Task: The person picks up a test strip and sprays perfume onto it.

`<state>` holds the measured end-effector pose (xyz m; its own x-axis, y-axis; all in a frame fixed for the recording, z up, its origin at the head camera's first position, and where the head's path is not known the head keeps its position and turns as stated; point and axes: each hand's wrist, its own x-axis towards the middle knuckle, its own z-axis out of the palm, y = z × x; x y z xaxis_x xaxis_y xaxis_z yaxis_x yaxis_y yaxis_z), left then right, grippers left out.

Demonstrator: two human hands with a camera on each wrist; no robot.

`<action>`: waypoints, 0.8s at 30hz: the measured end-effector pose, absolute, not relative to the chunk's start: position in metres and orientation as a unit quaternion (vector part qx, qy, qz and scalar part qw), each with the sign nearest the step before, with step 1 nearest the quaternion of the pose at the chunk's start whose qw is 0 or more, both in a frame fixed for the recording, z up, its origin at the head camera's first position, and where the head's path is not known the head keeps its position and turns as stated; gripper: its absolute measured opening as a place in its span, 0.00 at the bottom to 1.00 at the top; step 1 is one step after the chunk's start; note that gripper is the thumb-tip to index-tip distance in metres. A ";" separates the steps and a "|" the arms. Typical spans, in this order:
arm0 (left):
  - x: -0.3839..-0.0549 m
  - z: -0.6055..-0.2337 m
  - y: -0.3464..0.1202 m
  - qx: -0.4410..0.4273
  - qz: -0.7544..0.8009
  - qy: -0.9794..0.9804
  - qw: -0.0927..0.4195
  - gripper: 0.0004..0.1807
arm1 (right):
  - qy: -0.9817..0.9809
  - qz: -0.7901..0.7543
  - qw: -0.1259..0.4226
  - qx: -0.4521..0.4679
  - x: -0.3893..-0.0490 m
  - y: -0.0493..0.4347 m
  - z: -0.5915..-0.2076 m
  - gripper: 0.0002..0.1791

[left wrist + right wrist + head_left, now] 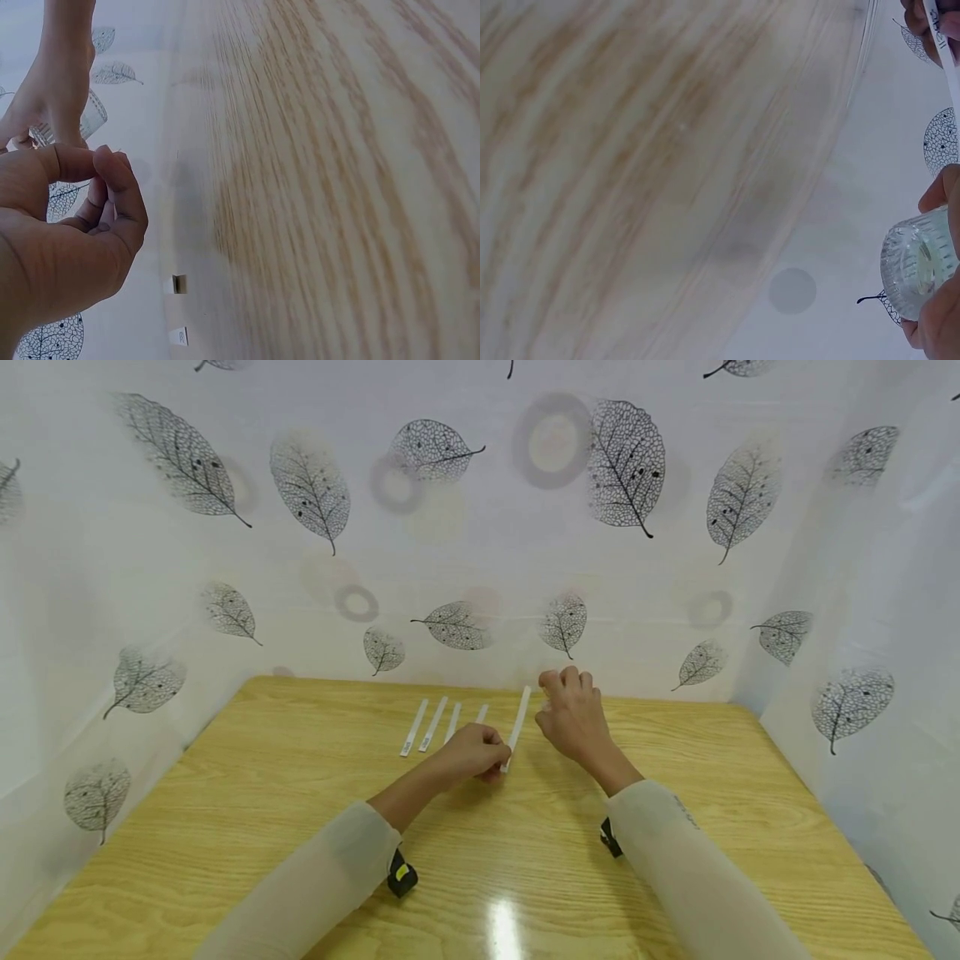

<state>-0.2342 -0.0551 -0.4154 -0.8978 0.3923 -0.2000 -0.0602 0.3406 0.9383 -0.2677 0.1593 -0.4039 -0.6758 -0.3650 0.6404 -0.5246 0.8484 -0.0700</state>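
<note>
My left hand [471, 753] pinches the lower end of a white paper strip [521, 717] between thumb and fingers. The strip slants up and away toward my other hand; in the right wrist view it shows small dark print near the pinched end. Just right of the strip, my right hand [574, 714] grips a small clear ribbed glass container [911, 262], its fingers curled round the sides. In the left wrist view part of that ribbed glass [94, 116] shows behind my left fingers. What the container holds is unclear.
Several similar white strips [414, 727] lie side by side on the wooden table [262, 793], left of and behind my left hand, some with printed lower ends. A pale leaf-patterned curtain [480, 552] rises behind the table and along both sides.
</note>
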 end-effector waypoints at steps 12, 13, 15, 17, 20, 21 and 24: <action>-0.242 -0.421 -0.057 0.076 0.585 0.781 0.204 0.07 | -0.909 0.244 0.217 0.260 -0.268 0.166 -0.400 0.23; -0.242 -0.421 -0.058 0.075 0.584 0.782 0.203 0.08 | -0.908 0.250 0.215 0.258 -0.268 0.166 -0.400 0.23; -0.243 -0.421 -0.058 0.069 0.581 0.786 0.200 0.07 | -0.907 0.258 0.213 0.256 -0.269 0.167 -0.400 0.23; -0.243 -0.422 -0.058 0.063 0.577 0.791 0.195 0.07 | -0.904 0.266 0.214 0.257 -0.270 0.167 -0.400 0.24; -0.243 -0.422 -0.058 0.055 0.572 0.797 0.189 0.07 | -0.902 0.272 0.214 0.258 -0.271 0.169 -0.402 0.25; -0.243 -0.422 -0.057 0.053 0.571 0.797 0.188 0.07 | -0.902 0.275 0.213 0.257 -0.271 0.169 -0.402 0.25; -0.242 -0.422 -0.057 0.048 0.568 0.800 0.187 0.06 | -0.901 0.288 0.204 0.252 -0.271 0.170 -0.402 0.26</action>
